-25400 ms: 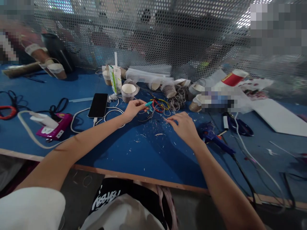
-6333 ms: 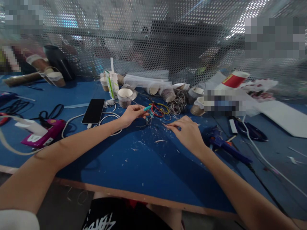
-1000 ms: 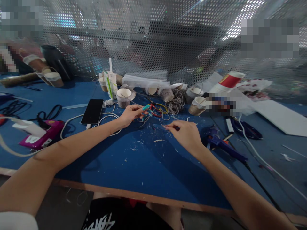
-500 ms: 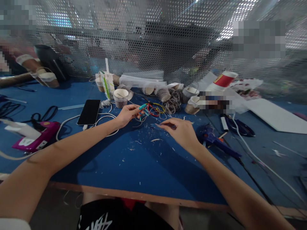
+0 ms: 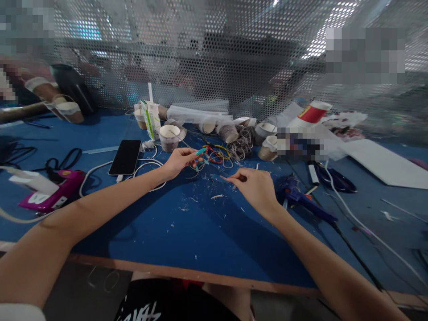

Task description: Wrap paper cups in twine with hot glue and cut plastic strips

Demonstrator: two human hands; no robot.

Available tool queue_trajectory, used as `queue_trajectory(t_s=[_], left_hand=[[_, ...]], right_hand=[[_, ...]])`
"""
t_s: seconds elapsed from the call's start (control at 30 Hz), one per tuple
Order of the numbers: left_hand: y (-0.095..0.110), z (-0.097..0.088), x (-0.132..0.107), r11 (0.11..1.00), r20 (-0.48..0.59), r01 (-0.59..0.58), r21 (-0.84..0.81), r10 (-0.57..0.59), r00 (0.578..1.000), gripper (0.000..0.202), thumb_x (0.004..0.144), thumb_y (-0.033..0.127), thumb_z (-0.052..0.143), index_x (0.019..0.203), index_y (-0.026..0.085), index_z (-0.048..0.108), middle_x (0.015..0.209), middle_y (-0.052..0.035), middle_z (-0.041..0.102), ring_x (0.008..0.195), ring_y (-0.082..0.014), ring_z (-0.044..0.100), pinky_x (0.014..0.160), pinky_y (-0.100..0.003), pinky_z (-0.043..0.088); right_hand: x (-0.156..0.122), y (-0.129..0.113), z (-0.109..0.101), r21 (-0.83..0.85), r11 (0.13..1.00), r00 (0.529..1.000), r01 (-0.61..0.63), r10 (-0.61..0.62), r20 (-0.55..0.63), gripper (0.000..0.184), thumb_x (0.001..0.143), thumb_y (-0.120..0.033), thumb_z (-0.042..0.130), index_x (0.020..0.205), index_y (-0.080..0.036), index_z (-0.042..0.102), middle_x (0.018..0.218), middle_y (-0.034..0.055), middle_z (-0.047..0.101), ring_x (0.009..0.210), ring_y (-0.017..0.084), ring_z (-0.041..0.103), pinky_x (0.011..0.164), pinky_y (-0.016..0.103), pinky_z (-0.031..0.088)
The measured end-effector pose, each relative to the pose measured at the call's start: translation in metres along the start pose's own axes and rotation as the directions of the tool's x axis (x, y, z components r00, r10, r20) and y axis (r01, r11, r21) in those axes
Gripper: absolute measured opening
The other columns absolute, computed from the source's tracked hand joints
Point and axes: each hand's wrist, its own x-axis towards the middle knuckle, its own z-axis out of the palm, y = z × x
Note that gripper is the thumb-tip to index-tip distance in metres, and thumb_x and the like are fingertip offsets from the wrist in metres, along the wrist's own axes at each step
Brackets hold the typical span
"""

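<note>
My left hand (image 5: 180,163) hovers over the middle of the blue table (image 5: 187,232), thumb and fingers closed in a pinch, long turquoise nails pointing right. Beyond its nails lies a tangle of red and yellow wires (image 5: 219,154). My right hand (image 5: 256,186) is also pinched, its fingertips pointing left at the left hand. A faint thin strand seems to run between the two hands, too fine to make out. White scraps (image 5: 219,196) litter the tabletop beneath them. Nearest behind my left hand stands a paper cup wrapped in grey cord (image 5: 169,140).
Left are a phone (image 5: 125,157) with a white cable and a purple device (image 5: 53,196). A blue glue gun (image 5: 307,203) and scissors (image 5: 337,178) lie right. Behind sit a heap of grey cord (image 5: 243,142), several wrapped cups and a perforated metal screen (image 5: 200,58).
My right hand has shifted slightly right and nearer to me, so the gap between the hands is a little wider. My left hand stays almost in place, its fingers slightly turned.
</note>
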Motion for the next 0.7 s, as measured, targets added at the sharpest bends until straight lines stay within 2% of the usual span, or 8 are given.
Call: queue_trajectory(t_s=[0.2,0.4,0.53,0.7], left_hand=[[-0.0015,0.0004,0.0002,0.999,0.032,-0.023,0.025,0.022,0.999,0.014,0.075,0.023,0.071,0.075,0.010,0.069,0.067,-0.0039,0.070,0.047,-0.0030,0.051,0.052,-0.020,0.044],[-0.0015,-0.0005,-0.0001,0.999,0.020,-0.044,0.003,0.044,0.999,0.012,0.077,0.020,0.068,0.069,0.011,0.067,0.065,-0.0034,0.070,0.046,-0.0030,0.051,0.051,-0.019,0.042],[-0.0029,-0.0015,0.0022,0.998,0.005,-0.053,0.013,0.053,0.999,0.013,0.077,0.021,0.068,0.070,0.010,0.068,0.067,-0.0033,0.069,0.047,-0.0031,0.051,0.051,-0.020,0.042],[-0.0047,-0.0047,0.0038,0.998,0.033,-0.054,0.041,0.052,0.998,0.019,0.079,0.029,0.068,0.078,0.010,0.071,0.068,-0.0035,0.070,0.047,-0.0031,0.052,0.053,-0.019,0.044]], right_hand=[[-0.0014,0.0016,0.0018,0.006,1.000,1.000,0.016,-0.016,-0.009,0.026,0.073,-0.028,0.072,0.052,-0.020,0.059,0.059,0.0015,0.068,0.057,0.016,0.062,0.055,0.027,0.039],[0.0037,0.0029,-0.0005,-0.010,0.997,0.995,0.071,-0.070,0.068,0.017,0.078,-0.037,0.067,0.072,-0.021,0.071,0.076,0.0034,0.074,0.066,0.018,0.065,0.062,0.030,0.044],[0.0058,0.0053,0.0005,-0.082,0.992,0.989,0.092,-0.081,0.119,0.016,0.084,-0.028,0.059,0.079,-0.022,0.073,0.084,0.0044,0.075,0.070,0.019,0.066,0.065,0.032,0.045],[0.0049,0.0058,0.0039,-0.028,0.987,0.981,0.158,-0.154,0.114,0.020,0.085,-0.022,0.054,0.074,-0.021,0.071,0.077,0.0045,0.073,0.070,0.019,0.066,0.065,0.031,0.047]])
